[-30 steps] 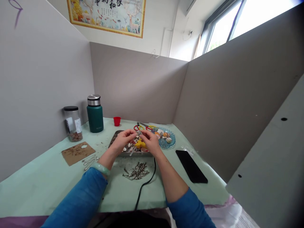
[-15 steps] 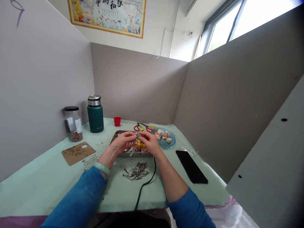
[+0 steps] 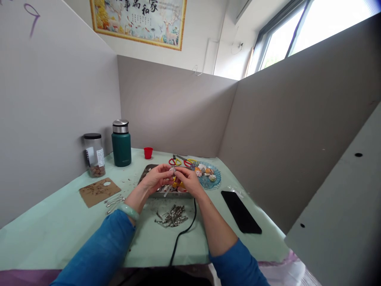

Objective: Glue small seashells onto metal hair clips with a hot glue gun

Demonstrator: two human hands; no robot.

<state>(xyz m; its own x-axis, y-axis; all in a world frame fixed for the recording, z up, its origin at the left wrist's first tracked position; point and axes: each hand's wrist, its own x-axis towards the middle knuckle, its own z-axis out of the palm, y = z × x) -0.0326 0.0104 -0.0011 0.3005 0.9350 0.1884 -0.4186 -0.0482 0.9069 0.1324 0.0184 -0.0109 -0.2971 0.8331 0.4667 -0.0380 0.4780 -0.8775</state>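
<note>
My left hand (image 3: 155, 180) and my right hand (image 3: 190, 182) meet fingertip to fingertip above a metal tray (image 3: 175, 195). Both pinch a small pale, greyish piece (image 3: 172, 170), partly covered by the fingers and too small to name. Below them, a yellow tool (image 3: 177, 183) with a whitish tip, perhaps a glue gun, lies over small mixed pieces in the tray, half hidden by my hands. In front of the tray is a pile of small metal clips (image 3: 172, 217).
A blue glass plate (image 3: 213, 184) holds several flower-like ornaments. Behind are scissors (image 3: 188, 163) and a red cup (image 3: 148, 153). A green bottle (image 3: 121, 149), a jar (image 3: 95, 159) and cardboard (image 3: 97, 194) are left. A black phone-like slab (image 3: 241, 212) lies right; a black cord (image 3: 178, 236) runs forward.
My fingers have shifted slightly around the small piece, and more of its pale side shows. The whole view has moved a little; the things on the table lie as before.
</note>
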